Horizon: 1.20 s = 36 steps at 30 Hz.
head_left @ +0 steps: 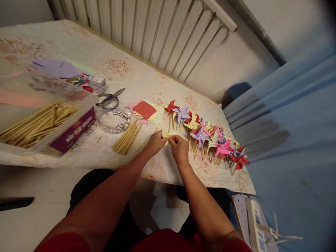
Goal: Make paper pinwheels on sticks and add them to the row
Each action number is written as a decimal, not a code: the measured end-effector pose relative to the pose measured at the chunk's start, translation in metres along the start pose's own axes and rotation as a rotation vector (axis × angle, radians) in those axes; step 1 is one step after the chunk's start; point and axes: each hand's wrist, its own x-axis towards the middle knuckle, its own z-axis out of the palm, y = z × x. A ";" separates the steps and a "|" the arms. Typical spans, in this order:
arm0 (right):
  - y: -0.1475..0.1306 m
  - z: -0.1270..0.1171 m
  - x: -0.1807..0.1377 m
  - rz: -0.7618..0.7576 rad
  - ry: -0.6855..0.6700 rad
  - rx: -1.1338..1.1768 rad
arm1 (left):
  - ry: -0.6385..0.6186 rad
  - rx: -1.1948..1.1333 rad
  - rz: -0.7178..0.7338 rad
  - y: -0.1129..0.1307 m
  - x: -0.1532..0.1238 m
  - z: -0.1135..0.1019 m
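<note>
Both hands meet over the table's near edge, pinching a small pale yellow paper piece [168, 134]. My left hand [156, 142] grips its left side with the fingers closed. My right hand [180, 147] grips its right side, fingers curled. Just left of the hands lies a loose bundle of wooden sticks [127, 138]. Behind the hands sits a stack of coloured paper squares [145, 110] with a red one on top. To the right runs a row of finished paper pinwheels [207, 138] on sticks.
A clear plastic box [86, 101] holding several sticks stands at the left. Scissors [110, 98] and a round glass dish [113, 120] lie beside it. Paper sheets and a small white box [98, 80] sit further back. A power strip [253, 217] lies at the lower right.
</note>
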 end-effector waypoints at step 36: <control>0.009 0.008 0.010 -0.010 -0.056 0.037 | 0.025 -0.013 -0.017 -0.003 0.003 -0.002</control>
